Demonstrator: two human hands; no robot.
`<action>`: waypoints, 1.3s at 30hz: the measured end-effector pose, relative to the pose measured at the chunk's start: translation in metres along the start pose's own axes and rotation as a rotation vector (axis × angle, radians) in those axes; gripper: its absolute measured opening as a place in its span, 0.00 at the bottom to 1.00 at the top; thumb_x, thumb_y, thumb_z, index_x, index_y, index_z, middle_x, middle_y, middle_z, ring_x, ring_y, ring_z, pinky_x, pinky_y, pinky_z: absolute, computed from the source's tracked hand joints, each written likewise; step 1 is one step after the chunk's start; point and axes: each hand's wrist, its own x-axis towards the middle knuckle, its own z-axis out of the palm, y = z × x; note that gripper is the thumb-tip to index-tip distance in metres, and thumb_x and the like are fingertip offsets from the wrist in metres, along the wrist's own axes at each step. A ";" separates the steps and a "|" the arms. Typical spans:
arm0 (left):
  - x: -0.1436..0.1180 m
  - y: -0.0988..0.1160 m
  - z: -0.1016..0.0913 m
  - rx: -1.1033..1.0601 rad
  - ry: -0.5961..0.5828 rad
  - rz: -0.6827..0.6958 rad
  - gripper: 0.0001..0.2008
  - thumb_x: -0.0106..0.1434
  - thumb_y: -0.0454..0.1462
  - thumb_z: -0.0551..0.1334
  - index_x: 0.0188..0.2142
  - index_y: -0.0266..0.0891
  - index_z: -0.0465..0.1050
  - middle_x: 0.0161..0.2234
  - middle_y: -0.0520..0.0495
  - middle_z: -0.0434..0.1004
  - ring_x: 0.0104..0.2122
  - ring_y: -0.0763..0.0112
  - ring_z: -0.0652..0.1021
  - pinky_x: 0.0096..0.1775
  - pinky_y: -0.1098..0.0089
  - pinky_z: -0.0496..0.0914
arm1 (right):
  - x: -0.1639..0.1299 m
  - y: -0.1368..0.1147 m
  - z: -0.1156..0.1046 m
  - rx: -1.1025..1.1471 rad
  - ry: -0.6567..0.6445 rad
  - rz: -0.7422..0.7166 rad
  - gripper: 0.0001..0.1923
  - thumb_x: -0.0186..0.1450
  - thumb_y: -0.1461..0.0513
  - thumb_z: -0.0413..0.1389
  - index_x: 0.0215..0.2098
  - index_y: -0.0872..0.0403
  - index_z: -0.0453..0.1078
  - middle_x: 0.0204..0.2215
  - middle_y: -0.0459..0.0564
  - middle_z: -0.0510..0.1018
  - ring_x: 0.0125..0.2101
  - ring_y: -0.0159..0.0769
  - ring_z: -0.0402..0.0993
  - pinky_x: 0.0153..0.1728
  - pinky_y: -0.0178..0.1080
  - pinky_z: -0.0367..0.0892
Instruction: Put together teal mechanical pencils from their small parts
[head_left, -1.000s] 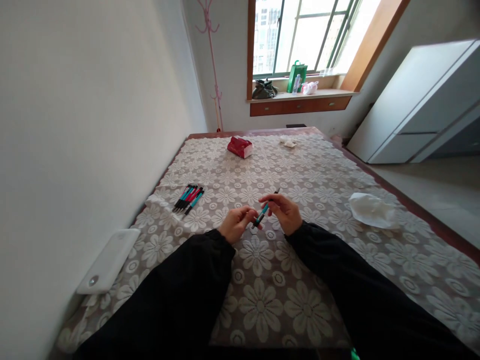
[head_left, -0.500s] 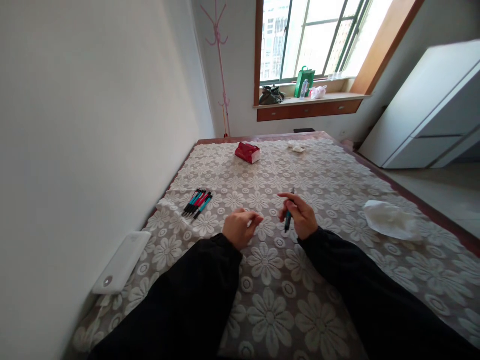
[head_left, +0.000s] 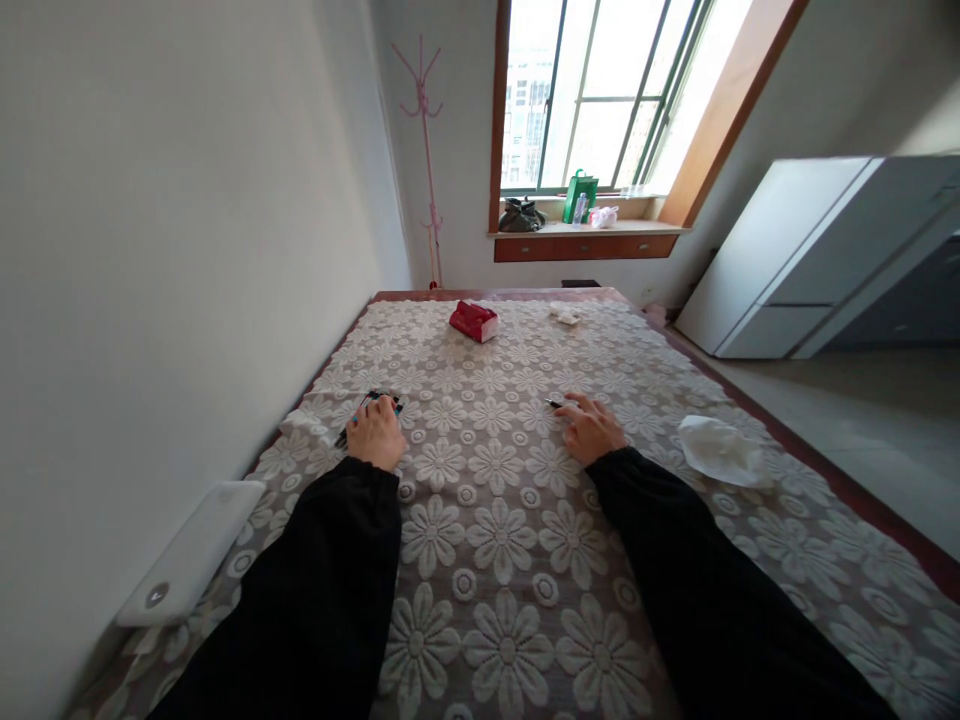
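Note:
Several pens [head_left: 389, 399] with black, blue and red parts lie side by side on the left of the table, mostly covered by my left hand [head_left: 377, 435]. Its fingers are bent down and closed at the pens; how many they grip is hidden. On the right, my right hand [head_left: 594, 428] rests low over the tablecloth, palm down. Its fingers are on a pen [head_left: 553, 403], whose dark end sticks out to the left; the rest of that pen is under the hand.
A floral lace tablecloth [head_left: 501, 538] covers the table. A red tissue pack [head_left: 473, 321] and crumpled white tissue [head_left: 565, 314] lie toward the far edge. At the right is a white sheet-like piece [head_left: 721, 452]. A white slab-shaped object [head_left: 191, 553] stands by the left wall.
My left hand has moved left from the middle onto the pens. My right hand has turned palm down, and its pen has gone from upright to nearly flat. The view has shifted slightly.

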 end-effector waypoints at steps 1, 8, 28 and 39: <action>0.000 -0.001 0.000 0.003 -0.014 0.004 0.14 0.62 0.29 0.52 0.48 0.35 0.65 0.45 0.32 0.73 0.48 0.47 0.72 0.45 0.54 0.66 | 0.000 0.000 -0.001 -0.006 -0.014 0.018 0.21 0.57 0.70 0.53 0.46 0.50 0.77 0.57 0.53 0.72 0.53 0.50 0.67 0.51 0.49 0.65; 0.008 -0.006 0.005 -0.202 -0.067 0.087 0.16 0.61 0.27 0.54 0.49 0.36 0.65 0.46 0.35 0.74 0.45 0.53 0.76 0.45 0.59 0.70 | 0.005 0.020 0.005 0.011 -0.019 0.043 0.30 0.53 0.74 0.53 0.53 0.53 0.73 0.53 0.55 0.73 0.51 0.46 0.69 0.52 0.43 0.64; -0.027 0.069 -0.012 -1.677 -0.367 0.035 0.24 0.51 0.45 0.73 0.38 0.39 0.62 0.32 0.52 0.72 0.30 0.66 0.81 0.28 0.68 0.78 | -0.017 -0.060 -0.015 0.711 -0.007 -0.309 0.12 0.68 0.54 0.55 0.43 0.50 0.75 0.27 0.45 0.74 0.26 0.32 0.68 0.30 0.36 0.65; -0.044 0.081 0.000 -1.611 -0.479 0.300 0.21 0.59 0.51 0.68 0.40 0.36 0.74 0.38 0.44 0.79 0.38 0.65 0.79 0.38 0.68 0.75 | -0.024 -0.071 -0.010 0.898 -0.214 -0.232 0.09 0.63 0.55 0.60 0.34 0.53 0.72 0.21 0.42 0.75 0.21 0.29 0.69 0.25 0.34 0.64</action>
